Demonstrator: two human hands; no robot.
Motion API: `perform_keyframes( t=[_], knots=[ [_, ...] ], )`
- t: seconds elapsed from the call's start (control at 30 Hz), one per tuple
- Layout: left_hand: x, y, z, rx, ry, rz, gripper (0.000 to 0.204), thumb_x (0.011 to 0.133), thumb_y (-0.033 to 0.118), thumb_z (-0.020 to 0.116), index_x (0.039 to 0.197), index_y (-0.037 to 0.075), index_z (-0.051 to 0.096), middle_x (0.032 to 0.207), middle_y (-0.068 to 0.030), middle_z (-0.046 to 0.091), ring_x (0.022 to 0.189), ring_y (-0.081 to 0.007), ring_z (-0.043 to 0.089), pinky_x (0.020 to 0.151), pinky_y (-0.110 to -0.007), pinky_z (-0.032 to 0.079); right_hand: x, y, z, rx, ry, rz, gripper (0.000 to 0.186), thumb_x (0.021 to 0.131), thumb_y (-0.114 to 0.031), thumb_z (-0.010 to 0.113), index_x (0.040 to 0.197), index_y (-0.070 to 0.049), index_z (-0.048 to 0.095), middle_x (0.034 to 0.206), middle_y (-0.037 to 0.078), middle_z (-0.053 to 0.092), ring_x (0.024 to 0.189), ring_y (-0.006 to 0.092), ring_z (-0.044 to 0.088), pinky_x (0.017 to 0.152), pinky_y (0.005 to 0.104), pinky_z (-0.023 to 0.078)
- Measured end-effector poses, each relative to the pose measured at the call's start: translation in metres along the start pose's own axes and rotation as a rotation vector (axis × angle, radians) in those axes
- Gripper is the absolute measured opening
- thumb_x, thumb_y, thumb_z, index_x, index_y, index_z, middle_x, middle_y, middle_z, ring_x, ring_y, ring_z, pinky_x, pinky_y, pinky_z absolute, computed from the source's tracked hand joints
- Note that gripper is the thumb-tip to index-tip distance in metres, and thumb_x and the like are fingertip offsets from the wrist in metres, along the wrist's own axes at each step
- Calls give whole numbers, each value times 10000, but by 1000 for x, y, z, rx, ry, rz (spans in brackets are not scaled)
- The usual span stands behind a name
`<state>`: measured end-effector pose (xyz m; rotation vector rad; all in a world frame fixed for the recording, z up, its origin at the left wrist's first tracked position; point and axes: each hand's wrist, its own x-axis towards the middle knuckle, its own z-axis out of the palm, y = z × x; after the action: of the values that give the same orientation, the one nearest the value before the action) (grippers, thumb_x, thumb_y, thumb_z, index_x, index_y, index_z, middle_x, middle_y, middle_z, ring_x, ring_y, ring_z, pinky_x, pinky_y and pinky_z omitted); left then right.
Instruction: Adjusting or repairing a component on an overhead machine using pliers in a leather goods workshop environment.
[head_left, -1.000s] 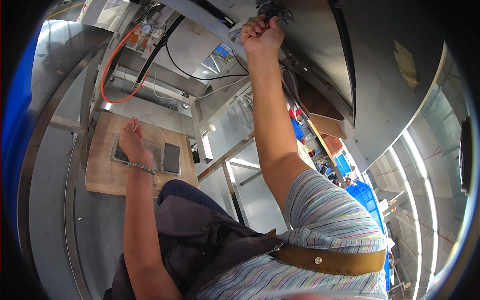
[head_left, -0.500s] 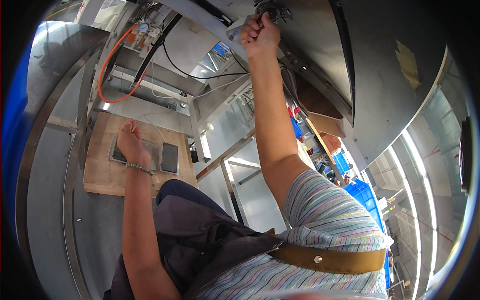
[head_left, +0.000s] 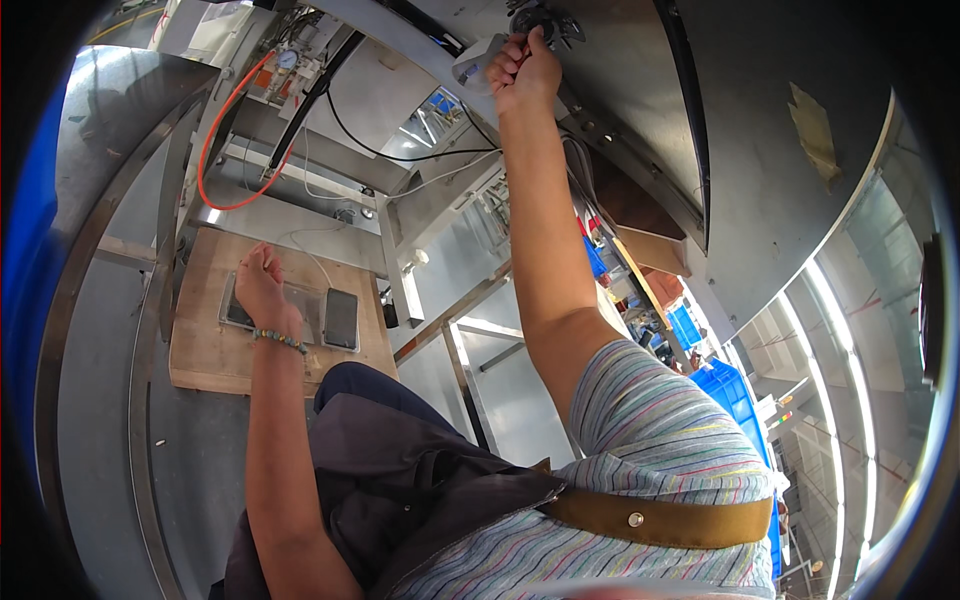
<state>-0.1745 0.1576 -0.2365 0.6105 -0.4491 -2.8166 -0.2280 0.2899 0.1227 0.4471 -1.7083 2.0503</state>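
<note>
My right hand (head_left: 525,70) is stretched far out and shut on a light grey tool handle (head_left: 472,66), held against a dark metal fitting (head_left: 545,20) on a big grey metal panel (head_left: 780,180). My left hand (head_left: 262,285), with a bead bracelet at the wrist, rests with curled fingers on a flat dark device (head_left: 240,310) lying on a wooden board (head_left: 205,365). A second dark phone-like device (head_left: 341,318) lies just right of that hand on the same board.
An orange hose (head_left: 215,150) and black cables (head_left: 400,155) run along the steel frame (head_left: 420,250) beyond the board. Blue plastic crates (head_left: 730,385) stand at the right under the panel. A curved steel rail (head_left: 140,400) borders the left side.
</note>
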Motion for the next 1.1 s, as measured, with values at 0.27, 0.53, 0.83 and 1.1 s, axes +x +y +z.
perform_keyframes(
  t=[0.27,0.53,0.83,1.1],
  knots=[
    [0,-1,0,4,-9,-7,165,916,150,565,1019,33,619,955,-12,625,782,-76,557,719,-189,467,2,-2,-2,-108,8,-43,328,972,-338,501,774,-77,484,596,-26,377,465,85,307,399,234,215],
    [4,-1,-4,-15,8,14,167,889,178,560,995,73,635,938,13,625,722,-61,517,634,-184,396,-13,8,-12,-87,-19,-50,317,975,-337,474,779,-89,480,575,-33,356,455,75,303,399,240,209],
    [3,-2,0,20,5,4,164,881,162,561,993,70,637,930,14,622,711,-59,512,625,-187,392,-6,-1,-15,-3,-14,-57,355,982,-386,462,781,-94,481,589,-31,365,461,86,304,410,237,227],
    [1,-1,1,7,9,5,165,886,161,572,1006,66,631,931,8,619,725,-59,516,638,-184,399,-2,-5,-13,102,-33,31,374,986,-385,450,756,-93,487,577,-33,354,463,89,293,412,238,222]
  ],
)
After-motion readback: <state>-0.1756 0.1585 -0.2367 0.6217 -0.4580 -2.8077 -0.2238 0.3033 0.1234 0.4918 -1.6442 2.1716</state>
